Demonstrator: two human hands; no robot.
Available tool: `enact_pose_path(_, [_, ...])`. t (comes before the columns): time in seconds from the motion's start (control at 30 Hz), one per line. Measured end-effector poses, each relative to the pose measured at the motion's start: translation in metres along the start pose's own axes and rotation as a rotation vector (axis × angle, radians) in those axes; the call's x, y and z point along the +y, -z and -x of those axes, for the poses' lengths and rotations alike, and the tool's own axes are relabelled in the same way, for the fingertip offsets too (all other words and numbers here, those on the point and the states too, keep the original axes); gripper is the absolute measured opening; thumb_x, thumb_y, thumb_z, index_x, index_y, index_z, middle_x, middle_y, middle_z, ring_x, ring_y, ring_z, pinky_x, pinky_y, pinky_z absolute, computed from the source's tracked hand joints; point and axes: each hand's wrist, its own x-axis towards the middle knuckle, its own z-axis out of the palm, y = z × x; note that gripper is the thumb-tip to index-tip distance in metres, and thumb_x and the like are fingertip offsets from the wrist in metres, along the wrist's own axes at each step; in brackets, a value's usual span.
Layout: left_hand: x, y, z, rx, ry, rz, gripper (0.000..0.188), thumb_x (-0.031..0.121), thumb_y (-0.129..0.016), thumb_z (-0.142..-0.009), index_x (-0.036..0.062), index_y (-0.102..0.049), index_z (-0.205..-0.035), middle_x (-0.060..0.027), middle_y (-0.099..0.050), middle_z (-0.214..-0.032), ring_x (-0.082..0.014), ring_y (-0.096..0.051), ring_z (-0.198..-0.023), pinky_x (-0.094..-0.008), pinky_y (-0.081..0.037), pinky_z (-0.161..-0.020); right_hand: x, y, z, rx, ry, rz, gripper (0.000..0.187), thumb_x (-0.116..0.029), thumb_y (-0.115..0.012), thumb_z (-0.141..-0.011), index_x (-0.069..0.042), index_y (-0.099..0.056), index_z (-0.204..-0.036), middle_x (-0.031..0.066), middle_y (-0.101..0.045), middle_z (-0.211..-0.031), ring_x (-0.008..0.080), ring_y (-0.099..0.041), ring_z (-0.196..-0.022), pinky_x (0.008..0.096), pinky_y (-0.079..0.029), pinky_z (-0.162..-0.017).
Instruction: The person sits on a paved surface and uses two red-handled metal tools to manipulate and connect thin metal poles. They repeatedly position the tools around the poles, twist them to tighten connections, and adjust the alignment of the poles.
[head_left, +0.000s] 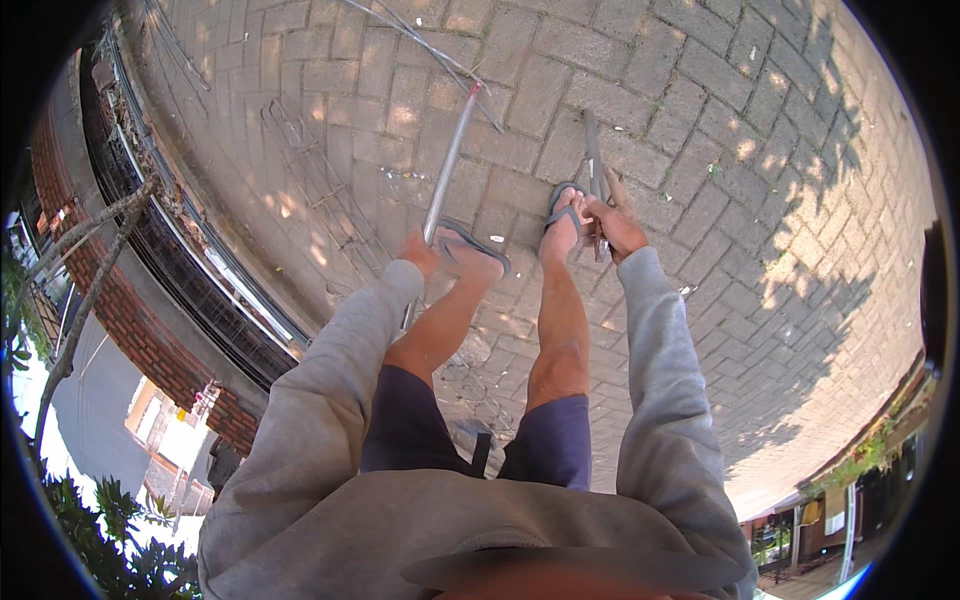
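I look down at my own legs, grey sleeves and dark shorts over a paved brick ground [700, 130]. My left hand [418, 250] is closed around a long pale metal pole [452, 155] that runs away from me to a red tip. My right hand [615, 222] grips a short dark handle [594, 165] that also points forward. Both feet wear grey flip-flops [472, 250], between the two hands.
Thin bare rods or branches [430, 50] lie on the paving ahead. A drain channel with a metal grate [190, 260] and a red brick wall [120, 300] curve along the left. Green plants [110, 540] at lower left; buildings [830, 500] at lower right.
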Motion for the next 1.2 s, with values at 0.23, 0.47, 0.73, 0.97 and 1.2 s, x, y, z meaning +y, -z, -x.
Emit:
enact_pose_path(0.23, [-0.022,-0.034,-0.007,0.064,0.171,-0.142,0.057,0.026,-0.073,-0.089,0.0078,-0.054,-0.140,-0.0221,-0.071,-0.129,-0.0420,-0.067,-0.122,-0.0508,-0.053,-0.103,-0.043,-0.031,-0.022,-0.323,0.262,-0.451,0.041,-0.016,-0.053,-0.092,0.002,-0.064,-0.127,0.0275,-0.069,-0.121,0.0386,-0.072,-0.107,0.0516,-0.056,-0.102])
enact_pose_path(0.47, [-0.050,-0.053,-0.030,0.100,0.167,0.031,0.063,0.034,-0.077,-0.087,0.0123,-0.054,-0.142,-0.0202,-0.069,-0.133,-0.0397,-0.065,-0.126,-0.0523,-0.052,-0.104,-0.071,-0.085,-0.079,0.246,0.846,0.959,0.042,-0.040,-0.078,-0.095,-0.004,-0.071,-0.116,0.0138,-0.075,-0.104,0.0276,-0.074,-0.097,0.0475,-0.058,-0.078])
enact_pose_path(0.73, [-0.079,-0.102,-0.083,0.258,0.188,0.137,0.064,0.038,-0.077,-0.085,0.0145,-0.057,-0.141,-0.0176,-0.070,-0.131,-0.0401,-0.064,-0.127,-0.0541,-0.049,-0.105,-0.115,-0.155,-0.216,0.075,1.336,1.420,0.040,-0.042,-0.070,-0.099,-0.002,-0.065,-0.096,0.0288,-0.067,-0.087,0.0523,-0.066,-0.084,0.0550,-0.050,-0.070])
enact_pose_path(0.97, [-0.096,-0.139,-0.119,0.352,0.104,0.203,0.061,0.040,-0.077,-0.088,0.0108,-0.059,-0.139,-0.0208,-0.070,-0.126,-0.0426,-0.064,-0.121,-0.0539,-0.048,-0.103,-0.109,-0.111,-0.296,0.245,1.149,1.777,0.043,-0.039,-0.068,-0.097,0.003,-0.067,-0.092,0.0312,-0.070,-0.086,0.0519,-0.070,-0.085,0.0569,-0.054,-0.076])
enact_pose_path(1.2, [-0.090,-0.147,-0.142,0.402,0.071,0.172,0.043,0.039,-0.077,-0.087,0.0109,-0.067,-0.117,-0.0184,-0.073,-0.110,-0.0408,-0.069,-0.109,-0.0539,-0.051,-0.095,-0.095,-0.053,-0.316,0.421,1.127,2.063,0.049,-0.050,-0.068,-0.098,-0.002,-0.073,-0.093,0.0233,-0.075,-0.086,0.0437,-0.074,-0.077,0.0537,-0.057,-0.069])
